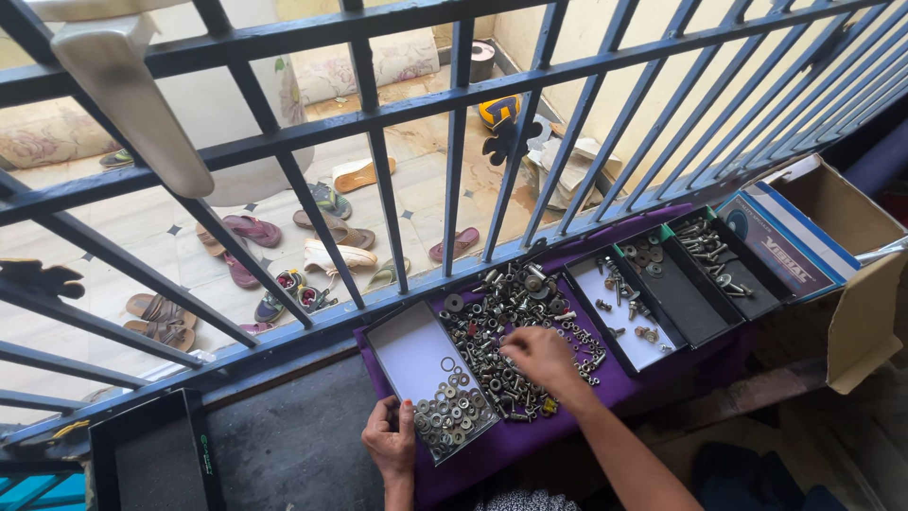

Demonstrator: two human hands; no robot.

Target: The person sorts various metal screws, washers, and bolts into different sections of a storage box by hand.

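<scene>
At the lower middle of the frame, the right hand (539,358) lies palm-down with its fingers curled into a loose pile of nuts, bolts and washers (515,326) spread on a purple cloth (567,416); whether it grips a piece I cannot tell. Lower left of it, the left hand (390,441) rests empty on the cloth, touching the near corner of a shallow white tray (407,350) that holds sorted washers (449,412). To the right, three more trays (662,293) carry screws and small fittings. A cardboard box (842,265) stands at far right. Blue railing bars (378,151) cross the upper frame, with sandals (322,227) on the floor below.
</scene>
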